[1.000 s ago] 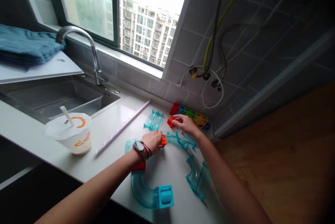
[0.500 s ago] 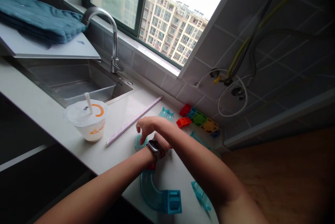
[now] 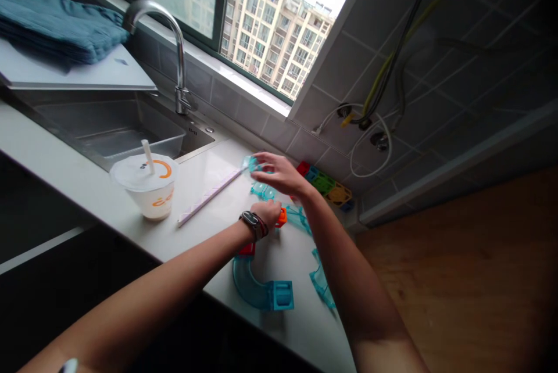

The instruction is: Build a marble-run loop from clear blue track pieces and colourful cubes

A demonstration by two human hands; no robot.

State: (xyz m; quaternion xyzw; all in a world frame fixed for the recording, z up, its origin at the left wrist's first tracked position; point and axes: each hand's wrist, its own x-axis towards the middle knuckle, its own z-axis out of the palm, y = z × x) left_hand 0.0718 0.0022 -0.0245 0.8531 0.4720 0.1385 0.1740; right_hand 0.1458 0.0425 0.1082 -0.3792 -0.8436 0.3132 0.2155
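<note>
While the left hand (image 3: 267, 210) is closed on an orange block (image 3: 281, 218) over the middle of the desk (image 3: 288, 259), the right hand (image 3: 278, 174) is half open, fingers curled, with a clear teal piece (image 3: 249, 164) at its fingertips (contact is partly blurred). The left grip is seen from behind, so the fingers' exact hold cannot be told.

Below the left wrist, near the front edge, lies a curved tube (image 3: 249, 286) with a red block (image 3: 247, 250) at one end and a blue block (image 3: 282, 296) at the other. Two teal tracks (image 3: 299, 219) are noted: one just beside the orange block, the other nearer the right edge. A row of blocks (image 3: 325, 182) stands along the wall edge, reaching towards the far right corner. A lilac rod (image 3: 211, 196) lies left of both hands, pointing from the front edge towards the wall edge. Further left, a cup (image 3: 150, 198) stands upright near the front edge, before the sink (image 3: 198, 139).
</note>
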